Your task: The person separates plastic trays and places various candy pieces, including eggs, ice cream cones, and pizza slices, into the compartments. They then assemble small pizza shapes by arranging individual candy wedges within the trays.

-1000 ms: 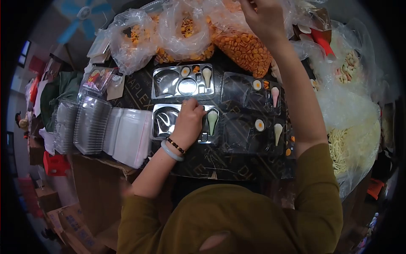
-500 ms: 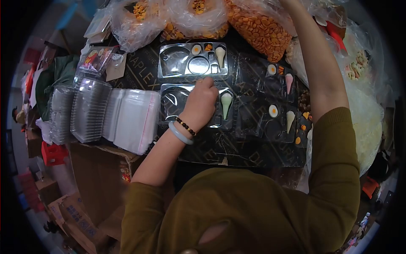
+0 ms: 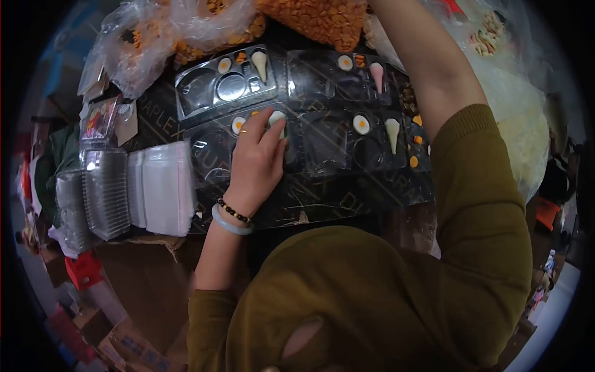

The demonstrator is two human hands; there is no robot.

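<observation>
My left hand, with a ring and a beaded bracelet, is over the lower-left clear plastic tray. Its fingers are stretched and slightly apart, and nothing shows between them. By the fingertips lie a fried-egg piece, a small orange piece and a pale green cone-shaped piece, partly covered by the fingers. My right forearm reaches past the top edge, so that hand is out of sight. The upper-left tray holds an egg, orange bits and a cream cone.
Two more trays with egg and cone pieces lie to the right. Bags of orange pieces line the back. At left are stacked clear trays and plastic sleeves. Loose orange bits sit near the right table edge.
The view has shifted, and the trays appear farther left. My left hand has gone from bunched to stretched fingers, and an egg piece now shows beside it. The right hand remains beyond the top edge.
</observation>
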